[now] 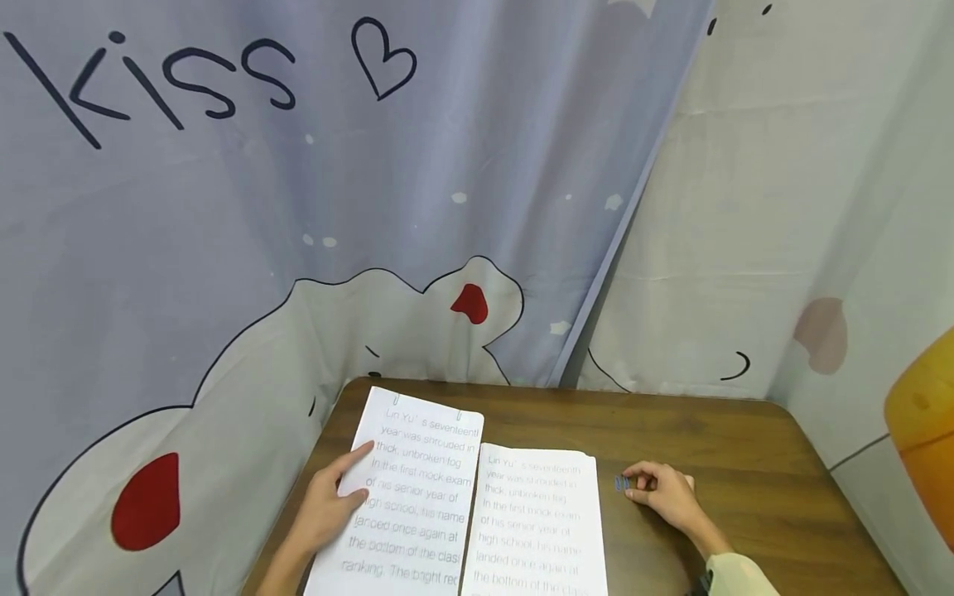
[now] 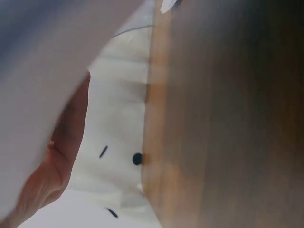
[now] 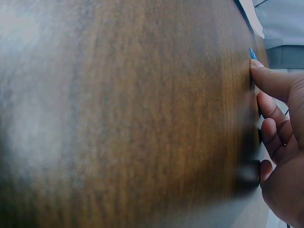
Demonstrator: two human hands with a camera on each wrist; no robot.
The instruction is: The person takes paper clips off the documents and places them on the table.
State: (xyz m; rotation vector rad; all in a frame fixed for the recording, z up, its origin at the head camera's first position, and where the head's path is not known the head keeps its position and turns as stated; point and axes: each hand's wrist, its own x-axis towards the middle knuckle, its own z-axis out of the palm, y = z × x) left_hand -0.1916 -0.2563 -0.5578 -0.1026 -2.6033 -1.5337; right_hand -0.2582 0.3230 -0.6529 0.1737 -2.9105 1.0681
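My left hand [image 1: 328, 501] grips the left edge of a clipped set of printed sheets [image 1: 417, 488], its forefinger and thumb showing over the page. Two small clips [image 1: 459, 415] sit along that set's top edge. From the left wrist view, the white paper [image 2: 42, 90] covers much of the hand. My right hand [image 1: 667, 497] is low over the wooden table, thumb and forefinger pinching a small blue paper clip [image 1: 621, 483]. Its blue end [image 3: 253, 54] sticks out past the thumb tip in the right wrist view.
A second printed stack [image 1: 537, 521] with the same text lies between the hands, right beside the clipped set. The brown wooden table [image 1: 715, 430] ends at the back against a printed curtain [image 1: 417, 165], and a pale curtain [image 1: 745, 207] hangs to the right.
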